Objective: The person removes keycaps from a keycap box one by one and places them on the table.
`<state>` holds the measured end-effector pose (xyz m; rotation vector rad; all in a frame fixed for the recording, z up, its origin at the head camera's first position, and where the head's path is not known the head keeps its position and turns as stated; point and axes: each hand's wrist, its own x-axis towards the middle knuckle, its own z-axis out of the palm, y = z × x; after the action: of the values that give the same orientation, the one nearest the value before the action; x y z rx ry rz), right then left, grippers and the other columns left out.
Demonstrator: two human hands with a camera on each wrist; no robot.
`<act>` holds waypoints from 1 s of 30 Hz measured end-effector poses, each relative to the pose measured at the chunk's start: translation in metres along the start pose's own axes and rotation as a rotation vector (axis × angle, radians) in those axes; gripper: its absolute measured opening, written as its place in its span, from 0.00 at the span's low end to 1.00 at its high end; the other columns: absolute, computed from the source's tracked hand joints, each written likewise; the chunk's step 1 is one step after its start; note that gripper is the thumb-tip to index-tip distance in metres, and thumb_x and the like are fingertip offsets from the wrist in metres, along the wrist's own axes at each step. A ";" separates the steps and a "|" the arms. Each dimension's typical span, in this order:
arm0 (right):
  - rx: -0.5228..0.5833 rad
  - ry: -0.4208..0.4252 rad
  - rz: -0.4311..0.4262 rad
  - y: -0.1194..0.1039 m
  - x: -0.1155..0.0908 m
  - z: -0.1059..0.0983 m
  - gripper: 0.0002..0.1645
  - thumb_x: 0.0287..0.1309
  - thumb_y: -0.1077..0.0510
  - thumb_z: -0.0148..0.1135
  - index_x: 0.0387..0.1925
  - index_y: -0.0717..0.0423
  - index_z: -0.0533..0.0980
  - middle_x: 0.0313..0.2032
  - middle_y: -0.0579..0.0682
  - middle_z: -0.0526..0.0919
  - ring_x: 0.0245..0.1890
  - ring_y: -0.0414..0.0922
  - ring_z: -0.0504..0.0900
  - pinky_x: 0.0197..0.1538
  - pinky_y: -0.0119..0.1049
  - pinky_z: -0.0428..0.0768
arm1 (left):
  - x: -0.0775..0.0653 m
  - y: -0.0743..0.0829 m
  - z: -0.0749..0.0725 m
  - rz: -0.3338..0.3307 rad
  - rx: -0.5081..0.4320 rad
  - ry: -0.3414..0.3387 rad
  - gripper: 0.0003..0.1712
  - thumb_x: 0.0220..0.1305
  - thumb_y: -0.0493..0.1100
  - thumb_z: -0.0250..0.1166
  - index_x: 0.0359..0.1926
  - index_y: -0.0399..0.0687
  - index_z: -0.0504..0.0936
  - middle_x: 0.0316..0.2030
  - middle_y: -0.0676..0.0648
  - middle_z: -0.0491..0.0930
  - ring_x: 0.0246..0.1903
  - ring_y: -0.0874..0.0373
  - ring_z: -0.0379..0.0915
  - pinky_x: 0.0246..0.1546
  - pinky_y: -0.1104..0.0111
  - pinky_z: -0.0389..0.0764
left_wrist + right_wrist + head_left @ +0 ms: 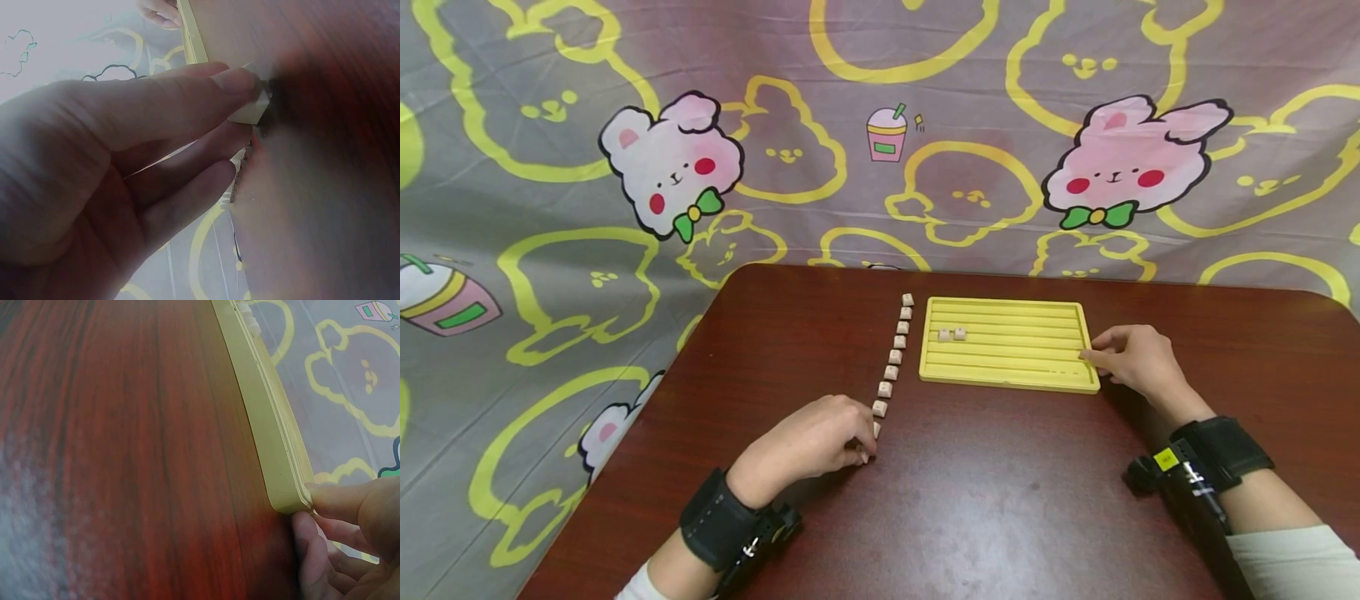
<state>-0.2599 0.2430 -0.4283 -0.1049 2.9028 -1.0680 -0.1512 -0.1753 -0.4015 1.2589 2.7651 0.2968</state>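
Observation:
My left hand (816,437) is at the near end of a slanting row of small beige keycaps (891,372), on the dark wooden table. Between its thumb and fingertips it pinches one keycap (251,112), partly covered by the thumb. To the right of the row lies a yellow ridged tray (1007,372), with two keycaps (960,334) in one of its grooves near the left side. My right hand (1138,362) grips the tray's right edge near the front corner, thumb on the rim and fingers against the outer side in the right wrist view.
The reddish-brown table (970,492) extends in front of the tray and to both sides. Behind its far edge hangs a grey curtain (820,175) with yellow outlines and rabbit faces, which also runs down along the left side.

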 end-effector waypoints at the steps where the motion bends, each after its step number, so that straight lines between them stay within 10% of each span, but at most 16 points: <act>1: -0.001 0.000 -0.001 0.000 0.000 0.000 0.22 0.58 0.51 0.69 0.45 0.67 0.80 0.33 0.60 0.87 0.26 0.41 0.84 0.28 0.31 0.83 | 0.000 0.000 0.000 -0.001 0.000 0.000 0.07 0.50 0.35 0.75 0.26 0.54 0.90 0.26 0.59 0.81 0.30 0.67 0.77 0.33 0.76 0.78; 30: 0.018 0.007 0.003 0.002 0.001 0.001 0.21 0.58 0.52 0.69 0.44 0.67 0.80 0.33 0.60 0.87 0.26 0.41 0.84 0.28 0.31 0.83 | -0.002 -0.001 -0.002 -0.028 -0.024 -0.004 0.06 0.51 0.37 0.76 0.32 0.51 0.91 0.30 0.58 0.85 0.32 0.66 0.79 0.36 0.74 0.80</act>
<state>-0.2604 0.2435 -0.4304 -0.0969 2.8983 -1.0961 -0.1513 -0.1777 -0.3998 1.2136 2.7643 0.3247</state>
